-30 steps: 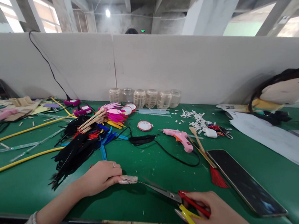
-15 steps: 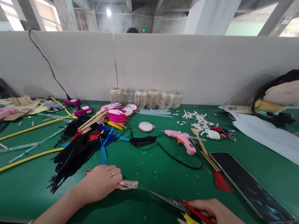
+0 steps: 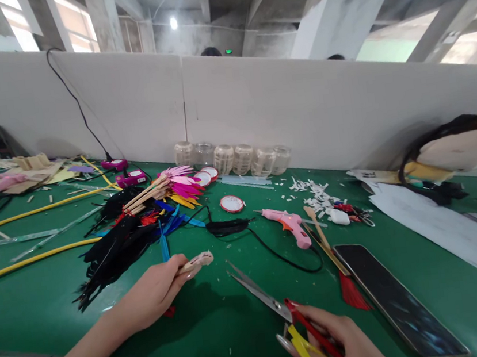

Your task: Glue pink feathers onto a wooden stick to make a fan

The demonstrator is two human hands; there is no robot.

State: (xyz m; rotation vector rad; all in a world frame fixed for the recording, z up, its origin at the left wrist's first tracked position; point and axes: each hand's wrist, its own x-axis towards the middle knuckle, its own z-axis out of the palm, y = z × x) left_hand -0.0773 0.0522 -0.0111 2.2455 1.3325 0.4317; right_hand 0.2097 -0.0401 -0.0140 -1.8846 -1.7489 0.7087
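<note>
My left hand (image 3: 161,289) is closed around a pale, slim piece (image 3: 200,260) with a whitish, rough end that sticks out past the fingertips to the right. What exactly it is I cannot make out; a bit of red shows below the wrist. In my right hand (image 3: 340,334) are scissors (image 3: 275,304) with one red and one yellow handle. Their blades are slightly apart and point up-left, a short gap away from the pale piece. A bundle of sticks with pink feathers (image 3: 178,183) and black feathers (image 3: 114,249) lie beyond my left hand.
A pink glue gun (image 3: 287,223) with a black cord lies mid-table. At the right are a phone (image 3: 401,297), a red tassel (image 3: 353,292) and paper sheets (image 3: 435,224). Several glass jars (image 3: 243,159) stand by the partition (image 3: 281,103). White scraps (image 3: 316,195) lie scattered.
My left hand has lifted and turned, bringing the pale piece upward with its end tilted up. The scissors have risen a little and their blades have opened slightly.
</note>
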